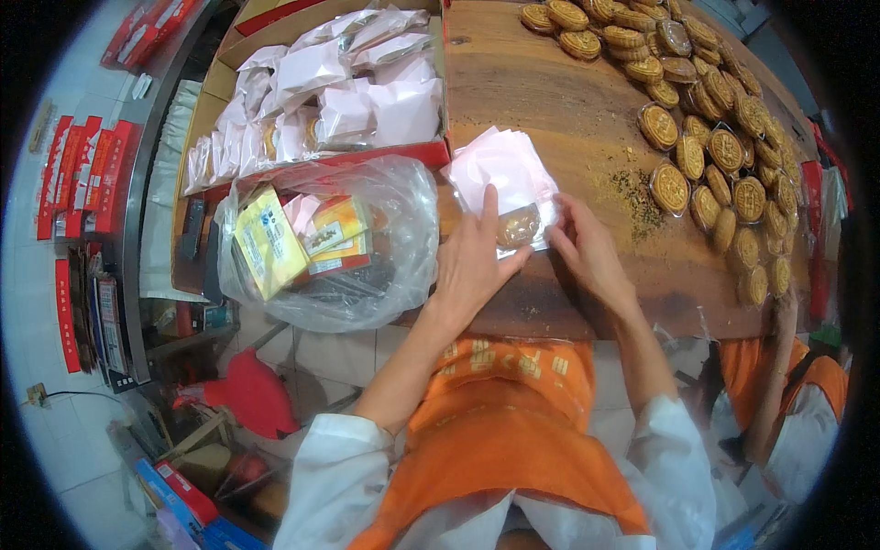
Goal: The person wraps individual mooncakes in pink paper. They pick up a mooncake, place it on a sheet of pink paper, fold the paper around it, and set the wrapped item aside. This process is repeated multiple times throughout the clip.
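A stack of pale pink paper-and-film bags (500,165) lies near the table's front edge. Over its lower part sits a brown mooncake (519,225) in clear film. My left hand (467,265) is around the mooncake's left side, index finger stretched over the pink bags and thumb along the bottom edge. At the right edge of the clear film, my right hand (588,247) has thumb and fingers at the bag's side. Part of the mooncake's left edge is hidden behind my left fingers.
A red-edged carton (443,152) at the back left holds many pink packets. Before it, a clear plastic bag (385,275) contains yellow printed packets (271,240). Film-wrapped mooncakes (725,150) pile up on the right of the wooden table (509,75). Another person's hand (786,309) reaches the pile's front.
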Demonstrator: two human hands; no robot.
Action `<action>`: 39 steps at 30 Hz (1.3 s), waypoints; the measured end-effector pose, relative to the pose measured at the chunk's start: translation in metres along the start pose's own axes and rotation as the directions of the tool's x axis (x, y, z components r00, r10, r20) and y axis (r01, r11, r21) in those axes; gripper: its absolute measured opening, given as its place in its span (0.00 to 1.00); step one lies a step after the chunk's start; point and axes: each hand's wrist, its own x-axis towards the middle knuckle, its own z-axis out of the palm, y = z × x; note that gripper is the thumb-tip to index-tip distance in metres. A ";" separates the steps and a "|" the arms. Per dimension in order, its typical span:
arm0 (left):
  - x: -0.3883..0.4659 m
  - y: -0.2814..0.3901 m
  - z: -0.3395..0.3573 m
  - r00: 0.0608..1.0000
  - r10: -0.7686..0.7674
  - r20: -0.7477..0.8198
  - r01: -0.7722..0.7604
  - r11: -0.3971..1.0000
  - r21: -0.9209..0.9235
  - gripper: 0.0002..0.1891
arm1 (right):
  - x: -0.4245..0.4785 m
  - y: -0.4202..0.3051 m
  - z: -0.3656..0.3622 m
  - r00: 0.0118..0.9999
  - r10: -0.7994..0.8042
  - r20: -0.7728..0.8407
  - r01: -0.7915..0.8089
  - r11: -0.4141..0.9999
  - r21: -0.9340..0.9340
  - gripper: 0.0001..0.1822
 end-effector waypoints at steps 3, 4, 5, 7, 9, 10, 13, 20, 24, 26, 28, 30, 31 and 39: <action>0.003 -0.008 0.003 0.999 0.027 -0.025 -0.028 0.999 -0.028 0.43 | 0.006 -0.006 0.000 0.992 -0.126 -0.018 0.121 0.977 -0.177 0.10; 0.003 -0.009 0.004 0.999 0.034 -0.027 -0.035 0.999 -0.035 0.43 | 0.008 -0.007 0.001 0.995 -0.103 -0.002 0.101 0.971 -0.218 0.09; 0.003 -0.010 0.005 0.999 0.040 -0.029 -0.041 0.998 -0.042 0.42 | 0.009 -0.007 0.002 0.997 -0.081 0.013 0.082 0.962 -0.259 0.08; 0.003 -0.011 0.005 0.998 0.044 -0.042 -0.046 0.998 -0.040 0.43 | 0.010 -0.007 0.004 0.997 -0.073 0.022 0.076 0.950 -0.302 0.07; 0.004 -0.009 0.008 0.997 0.040 -0.064 -0.042 0.999 -0.025 0.43 | 0.009 -0.007 0.006 0.995 -0.101 0.012 0.099 0.946 -0.309 0.06; 0.005 -0.009 0.009 0.998 0.026 -0.064 -0.027 1.000 -0.007 0.43 | 0.009 -0.006 0.007 0.992 -0.129 0.014 0.127 0.940 -0.317 0.06; 0.011 -0.007 0.013 0.997 -0.031 -0.068 0.033 0.999 0.033 0.44 | 0.008 -0.003 0.007 0.978 -0.205 0.033 0.204 0.924 -0.322 0.05; 0.014 -0.018 0.009 0.999 -0.011 0.034 0.020 0.966 -0.256 0.37 | 0.005 0.005 -0.012 0.969 -0.209 0.135 0.232 0.954 -0.192 0.06; 0.007 -0.019 0.011 0.993 -0.055 0.104 0.098 0.875 -0.474 0.31 | 0.000 -0.001 -0.019 0.976 -0.141 0.165 0.168 0.971 -0.167 0.06; 0.006 -0.012 0.009 0.966 -0.181 0.182 0.254 0.781 -0.571 0.27 | -0.002 -0.007 -0.021 0.976 -0.150 0.155 0.181 0.962 -0.207 0.06; 0.006 -0.009 0.008 0.943 -0.245 0.227 0.333 0.742 -0.582 0.22 | -0.003 -0.007 -0.021 0.974 -0.170 0.148 0.201 0.951 -0.235 0.06; 0.005 -0.011 0.010 0.938 -0.262 0.227 0.345 0.781 -0.521 0.15 | -0.003 -0.001 -0.019 0.969 -0.198 0.146 0.229 0.941 -0.249 0.07; 0.005 -0.013 0.011 0.937 -0.250 0.245 0.344 0.781 -0.521 0.12 | -0.003 0.000 -0.019 0.970 -0.192 0.149 0.224 0.943 -0.247 0.06; -0.015 -0.016 0.017 0.955 -0.142 0.261 0.258 0.830 -0.494 0.09 | -0.010 -0.026 -0.010 0.879 -0.477 0.024 0.430 0.768 -0.475 0.32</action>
